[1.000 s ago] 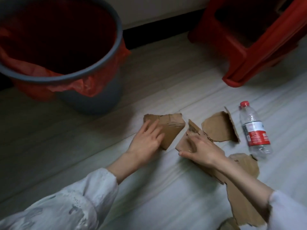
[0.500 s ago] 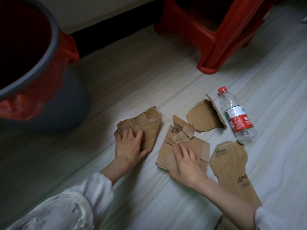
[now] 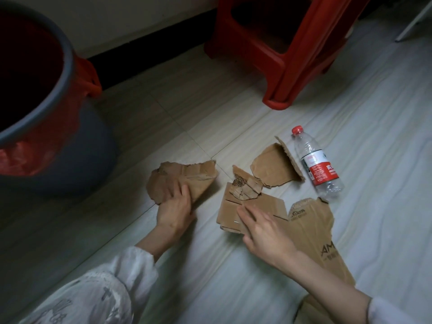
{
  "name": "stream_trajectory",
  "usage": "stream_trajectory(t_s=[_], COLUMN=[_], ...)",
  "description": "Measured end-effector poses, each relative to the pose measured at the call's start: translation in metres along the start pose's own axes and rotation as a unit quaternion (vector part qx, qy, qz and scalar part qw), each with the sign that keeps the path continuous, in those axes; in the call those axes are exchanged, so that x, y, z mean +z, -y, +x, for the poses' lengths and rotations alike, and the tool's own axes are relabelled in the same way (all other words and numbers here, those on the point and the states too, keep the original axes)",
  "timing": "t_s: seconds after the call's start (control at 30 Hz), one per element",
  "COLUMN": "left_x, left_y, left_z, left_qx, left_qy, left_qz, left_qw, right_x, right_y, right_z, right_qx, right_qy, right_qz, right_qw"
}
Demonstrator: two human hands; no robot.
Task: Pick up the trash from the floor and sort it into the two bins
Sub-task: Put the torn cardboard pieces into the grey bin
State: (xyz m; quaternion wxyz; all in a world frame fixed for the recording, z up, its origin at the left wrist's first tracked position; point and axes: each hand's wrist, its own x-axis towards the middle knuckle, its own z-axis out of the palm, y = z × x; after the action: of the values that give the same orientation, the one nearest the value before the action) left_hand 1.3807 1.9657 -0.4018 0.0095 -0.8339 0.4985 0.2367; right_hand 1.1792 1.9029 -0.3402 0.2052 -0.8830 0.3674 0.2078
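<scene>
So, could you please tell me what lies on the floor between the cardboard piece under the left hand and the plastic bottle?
In the head view, two cardboard scraps lie between the left cardboard piece and the plastic bottle: a small torn scrap and a curled scrap.

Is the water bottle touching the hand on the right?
Apart. The head view shows the water bottle lying on bare floor beyond the right hand, which rests on cardboard.

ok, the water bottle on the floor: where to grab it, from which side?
Grip the plastic water bottle across the labelled middle, coming from above. It lies on its side, red cap away from the person, and the label band looks like its straightest, firmest part. Approach from its right: a torn cardboard piece with a raised flap crowds its left.
</scene>
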Motion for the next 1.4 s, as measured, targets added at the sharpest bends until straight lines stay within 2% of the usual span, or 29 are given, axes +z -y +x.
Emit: stream_trajectory(t_s=[0.1,0.17,0.3,0.4,0.47,0.57,0.67,0.73,0.8,0.87,0.93,1.0,1.2,1.4], left_x=[-0.015,-0.033,-0.076,-0.114,-0.143,-0.188,-0.229,-0.247,-0.252,-0.244,-0.225,-0.211,-0.199,-0.188], left_y=[0.016,0.025,0.026,0.019,0.017,0.024,0.045,0.067,0.095,0.122,0.138,0.143,0.158,0.142], left_z=[-0.01,-0.014,-0.03,-0.047,-0.059,-0.074,-0.092,-0.103,-0.108,-0.112,-0.111,-0.112,-0.108,-0.097], left_qx=[0.003,-0.003,0.034,0.095,0.136,0.148,0.126,0.08,-0.002,-0.076,-0.095,-0.069,-0.006,0.083], left_qy=[-0.055,-0.099,-0.19,-0.278,-0.35,-0.426,-0.514,-0.56,-0.555,-0.485,-0.409,-0.39,-0.35,-0.425], left_qz=[-0.088,-0.11,-0.152,-0.182,-0.173,-0.153,-0.112,-0.074,-0.048,-0.045,-0.047,-0.057,0.007,0.077], left_qw=[0.995,0.989,0.969,0.938,0.91,0.88,0.841,0.821,0.83,0.87,0.907,0.916,0.937,0.898], right_x=[-0.018,-0.036,-0.061,-0.085,-0.104,-0.133,-0.163,-0.182,-0.196,-0.205,-0.207,-0.203,-0.196,-0.202], right_y=[0.0,0.008,0.023,0.037,0.05,0.074,0.104,0.125,0.145,0.163,0.176,0.184,0.171,0.145], right_z=[-0.001,-0.002,-0.006,-0.007,-0.004,0.004,0.012,0.015,0.017,0.021,0.022,0.023,0.018,0.011], right_qx=[0.0,0.025,0.074,0.092,0.087,0.061,0.02,-0.016,-0.051,-0.073,-0.086,-0.1,-0.085,-0.068], right_qy=[-0.094,-0.148,-0.185,-0.23,-0.266,-0.307,-0.35,-0.378,-0.401,-0.415,-0.421,-0.423,-0.423,-0.494], right_qz=[-0.014,-0.016,0.035,0.089,0.112,0.132,0.164,0.175,0.179,0.183,0.188,0.188,0.174,0.157], right_qw=[0.995,0.989,0.979,0.965,0.954,0.94,0.922,0.909,0.897,0.888,0.883,0.881,0.885,0.852])
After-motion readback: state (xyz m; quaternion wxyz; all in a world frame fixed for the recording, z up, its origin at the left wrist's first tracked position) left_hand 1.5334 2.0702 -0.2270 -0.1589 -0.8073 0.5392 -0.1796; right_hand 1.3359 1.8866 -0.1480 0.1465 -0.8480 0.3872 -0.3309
